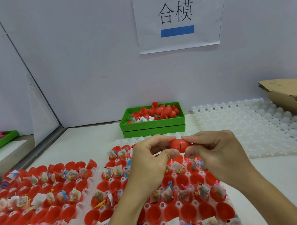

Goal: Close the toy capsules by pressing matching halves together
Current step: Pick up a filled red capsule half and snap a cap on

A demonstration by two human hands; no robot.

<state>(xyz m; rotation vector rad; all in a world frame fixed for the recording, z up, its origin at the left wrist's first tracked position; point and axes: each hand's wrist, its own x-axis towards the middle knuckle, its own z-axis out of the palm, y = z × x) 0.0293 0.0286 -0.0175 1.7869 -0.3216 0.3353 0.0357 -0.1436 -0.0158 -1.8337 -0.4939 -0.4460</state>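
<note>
Two bare hands, left (147, 161) and right (220, 153), on bare forearms; no sleeves, gloves, rings or watch showing; short, unpainted fingernails.

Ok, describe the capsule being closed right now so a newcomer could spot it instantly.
Find the green tray against the back wall, then drop toward the camera to the two hands. The red capsule sits between the left hand and right hand. Unlike the open halves below, it is egg-shaped and joined.
</note>
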